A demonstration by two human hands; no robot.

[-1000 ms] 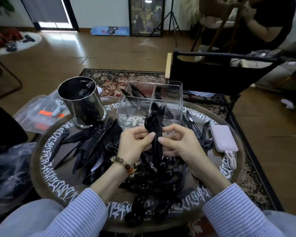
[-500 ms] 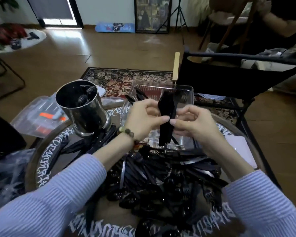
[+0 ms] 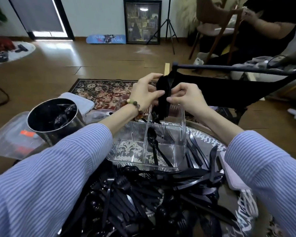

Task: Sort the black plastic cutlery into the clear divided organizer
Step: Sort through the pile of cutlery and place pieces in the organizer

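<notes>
Both hands — left hand [image 3: 144,94], right hand [image 3: 186,98] — pinched an upright bundle of black plastic cutlery [image 3: 164,98] above the far compartments of the clear ribbed plastic divided organizer [image 3: 182,134] — two black spoons [image 3: 154,144] lay inside.

glossy black plastic cutlery [image 3: 161,199]; clear ribbed plastic organizer [image 3: 182,134]; shiny metal canister [image 3: 61,129]; polished wooden floor [image 3: 96,64].
</notes>
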